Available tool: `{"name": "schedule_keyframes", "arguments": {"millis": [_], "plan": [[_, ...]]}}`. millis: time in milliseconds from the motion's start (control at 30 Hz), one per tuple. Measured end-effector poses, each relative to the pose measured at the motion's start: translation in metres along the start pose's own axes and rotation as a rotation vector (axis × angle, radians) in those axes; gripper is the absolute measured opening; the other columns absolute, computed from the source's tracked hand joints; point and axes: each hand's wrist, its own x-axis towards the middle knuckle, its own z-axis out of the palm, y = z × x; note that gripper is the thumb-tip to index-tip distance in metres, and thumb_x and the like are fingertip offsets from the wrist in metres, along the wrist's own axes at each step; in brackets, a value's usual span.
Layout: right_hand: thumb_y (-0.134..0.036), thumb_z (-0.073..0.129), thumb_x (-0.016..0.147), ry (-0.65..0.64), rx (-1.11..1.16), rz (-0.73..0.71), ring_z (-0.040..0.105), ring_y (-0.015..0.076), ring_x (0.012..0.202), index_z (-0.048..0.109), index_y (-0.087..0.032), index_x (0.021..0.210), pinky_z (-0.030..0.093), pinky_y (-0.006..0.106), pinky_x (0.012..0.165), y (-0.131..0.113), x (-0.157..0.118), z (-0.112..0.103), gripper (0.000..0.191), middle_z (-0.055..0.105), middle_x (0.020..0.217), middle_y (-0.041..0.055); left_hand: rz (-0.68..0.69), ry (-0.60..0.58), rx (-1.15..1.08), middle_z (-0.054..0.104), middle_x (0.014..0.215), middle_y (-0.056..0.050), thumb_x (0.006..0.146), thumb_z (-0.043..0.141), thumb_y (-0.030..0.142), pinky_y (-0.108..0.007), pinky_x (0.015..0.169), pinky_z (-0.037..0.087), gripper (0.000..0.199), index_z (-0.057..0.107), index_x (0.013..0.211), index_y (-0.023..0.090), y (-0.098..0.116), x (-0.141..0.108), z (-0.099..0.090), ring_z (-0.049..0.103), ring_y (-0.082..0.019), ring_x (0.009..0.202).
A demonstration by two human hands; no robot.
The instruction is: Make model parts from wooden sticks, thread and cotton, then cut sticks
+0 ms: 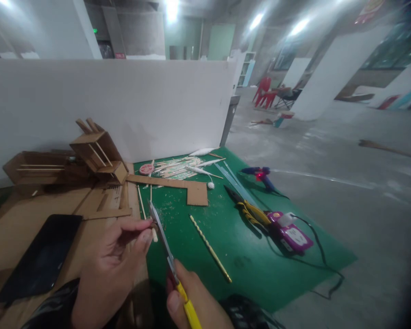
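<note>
My left hand (119, 260) is closed, with the thumb and fingertips pinching a short, thin wooden stick (154, 235). My right hand (195, 297) is wrapped round a yellow-handled utility knife (188, 308). Its long silver blade points up and away, close against the pinched stick; whether the edge bites into the wood I cannot tell. Just beyond the fingers, another thin stick (141, 201) lies on the green mat (253, 274). To the right of the blade is a pale, twisted pencil-like rod (210, 246).
Wooden sticks (178, 168), a red tape roll (146, 169) and a cardboard strip (197, 194) lie ahead. Rightward are pliers (248, 212), clear glue sticks (238, 183), a glue gun (260, 176) and a purple power strip (291, 233). Leftward are a black tablet (43, 256) and a cardboard model (96, 151).
</note>
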Motion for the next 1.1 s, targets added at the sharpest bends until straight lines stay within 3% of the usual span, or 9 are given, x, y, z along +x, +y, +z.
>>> {"name": "schedule_keyframes", "arguments": {"millis": [100, 367, 567, 800, 967, 1100], "plan": [[-0.069, 0.032, 0.089, -0.041, 0.024, 0.008, 0.054, 0.0189, 0.074, 0.052, -0.020, 0.106, 0.043, 0.028, 0.067, -0.002, 0.000, -0.006, 0.055, 0.062, 0.087, 0.0057, -0.018, 0.002, 0.015, 0.077, 0.092, -0.001, 0.085, 0.065, 0.028, -0.019, 0.063, 0.061, 0.008, 0.067, 0.091, 0.023, -0.002, 0.000, -0.001, 0.075, -0.016, 0.076], [-0.067, 0.032, 0.091, 0.010, 0.015, 0.031, 0.052, 0.0184, 0.071, 0.052, -0.020, 0.108, 0.041, 0.028, 0.065, 0.002, 0.000, 0.002, 0.054, 0.060, 0.084, 0.0050, -0.003, -0.012, 0.058, 0.078, 0.093, 0.000, 0.084, 0.066, 0.029, -0.015, 0.067, 0.060, 0.009, 0.068, 0.092, 0.024, -0.003, 0.001, -0.002, 0.074, -0.014, 0.079], [-0.072, 0.029, 0.088, -0.008, 0.009, 0.007, 0.048, 0.0163, 0.066, 0.053, -0.020, 0.099, 0.037, 0.026, 0.060, 0.000, 0.004, 0.002, 0.059, 0.056, 0.078, 0.0025, -0.037, -0.001, 0.020, 0.077, 0.093, 0.000, 0.084, 0.067, 0.030, -0.016, 0.068, 0.060, 0.010, 0.068, 0.092, 0.024, -0.001, 0.000, -0.001, 0.074, -0.015, 0.080], [-0.081, 0.027, 0.081, 0.034, 0.015, 0.087, 0.040, 0.0134, 0.060, 0.048, -0.019, 0.078, 0.028, 0.024, 0.052, -0.004, 0.009, 0.007, 0.065, 0.047, 0.065, -0.0010, -0.091, 0.010, -0.030, 0.073, 0.090, 0.000, 0.085, 0.065, 0.028, -0.020, 0.067, 0.060, 0.009, 0.065, 0.093, 0.025, 0.000, -0.001, 0.002, 0.071, -0.015, 0.079], [-0.076, 0.036, 0.083, 0.002, 0.100, 0.075, 0.032, 0.0093, 0.057, 0.045, -0.019, 0.073, 0.026, 0.022, 0.050, -0.013, 0.008, -0.006, 0.059, 0.037, 0.062, -0.0050, -0.042, -0.015, 0.013, 0.069, 0.086, -0.001, 0.085, 0.061, 0.029, -0.021, 0.065, 0.059, 0.007, 0.062, 0.092, 0.025, -0.008, 0.000, -0.005, 0.069, -0.016, 0.077], [-0.065, 0.045, 0.086, 0.015, 0.008, 0.142, 0.030, 0.0094, 0.057, 0.047, -0.018, 0.071, 0.025, 0.021, 0.049, -0.010, 0.002, -0.032, 0.050, 0.036, 0.062, -0.0046, 0.026, -0.118, 0.197, 0.068, 0.091, -0.002, 0.088, 0.055, 0.027, -0.025, 0.073, 0.057, 0.011, 0.062, 0.097, 0.025, -0.028, -0.007, -0.020, 0.068, -0.018, 0.083]]}}
